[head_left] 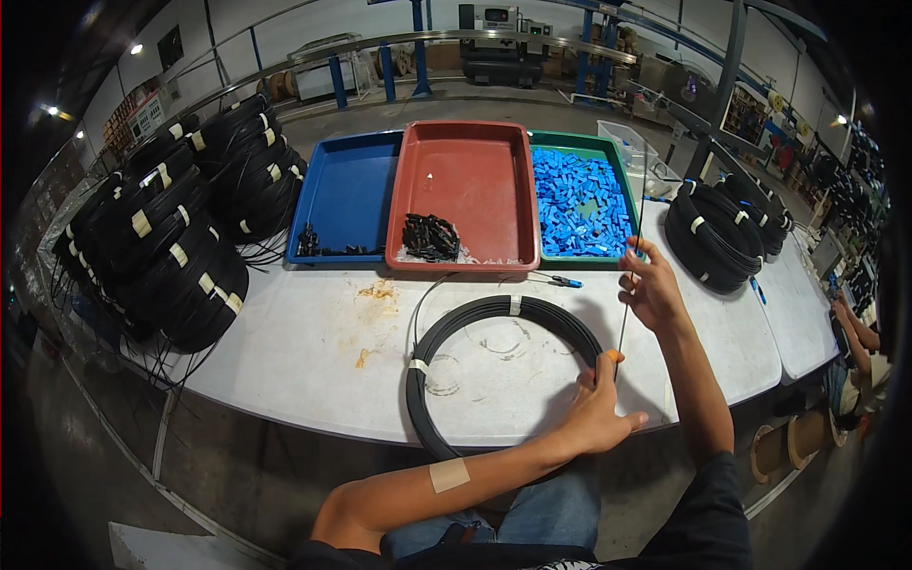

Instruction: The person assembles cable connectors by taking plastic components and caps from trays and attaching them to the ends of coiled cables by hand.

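A coil of black cable point(560, 320), tied with white bands, lies at the table's near edge and overhangs it toward my lap. My left hand point(598, 413) reaches across the coil to its right side, its fingers pinching the cable's loose end, with the thumb stretched out. Above it, my right hand point(651, 285) is closed on the same thin cable end point(623, 328), which runs upright between the two hands and sticks up past the right one. From the coil's other end, a thin lead reaches a small blue connector point(567, 281) on the table.
Behind the coil stand a blue tray point(347, 171) and a red tray point(465, 171) with black parts, and a green tray point(570, 141) of blue pieces. Stacked black coils point(171, 228) fill the left; more coils point(712, 233) lie right. Another person's arm point(855, 328) shows far right.
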A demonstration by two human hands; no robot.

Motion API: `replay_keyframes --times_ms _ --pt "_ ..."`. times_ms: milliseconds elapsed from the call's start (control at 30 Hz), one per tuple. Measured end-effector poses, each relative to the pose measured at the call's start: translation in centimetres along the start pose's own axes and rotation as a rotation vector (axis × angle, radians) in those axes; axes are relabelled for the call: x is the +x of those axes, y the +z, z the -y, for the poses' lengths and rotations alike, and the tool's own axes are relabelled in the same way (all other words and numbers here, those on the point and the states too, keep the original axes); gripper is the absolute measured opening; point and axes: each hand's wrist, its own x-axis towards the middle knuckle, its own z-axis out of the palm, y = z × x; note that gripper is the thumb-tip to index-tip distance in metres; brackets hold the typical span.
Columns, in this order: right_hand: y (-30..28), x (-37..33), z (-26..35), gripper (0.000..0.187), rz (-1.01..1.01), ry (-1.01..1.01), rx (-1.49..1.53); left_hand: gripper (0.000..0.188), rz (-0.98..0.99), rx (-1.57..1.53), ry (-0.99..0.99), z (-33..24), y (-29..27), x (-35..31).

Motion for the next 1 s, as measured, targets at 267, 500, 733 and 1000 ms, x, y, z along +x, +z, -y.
replay_keyframes --times_ms 267,500,733,1000 --pt "6.0 7.9 -5.8 0.023 -0.072 -0.173 -0.425 0.059 -0.097 0.085 0.356 1.2 -12.1 -4.3" --pt "11.2 9.3 -9.6 0.014 0.271 -0.326 -0.779 0.031 -0.209 0.493 0.436 8.3 -21.6 -10.4" --pt "15.0 6.6 -9.3 0.007 0.486 -0.312 -0.993 0.018 -0.449 0.463 0.160 12.3 -32.5 -10.9" --pt "15.2 6.0 -9.6 0.009 0.564 -0.321 -0.979 0.016 -0.594 0.767 0.113 15.4 -43.2 -4.1"
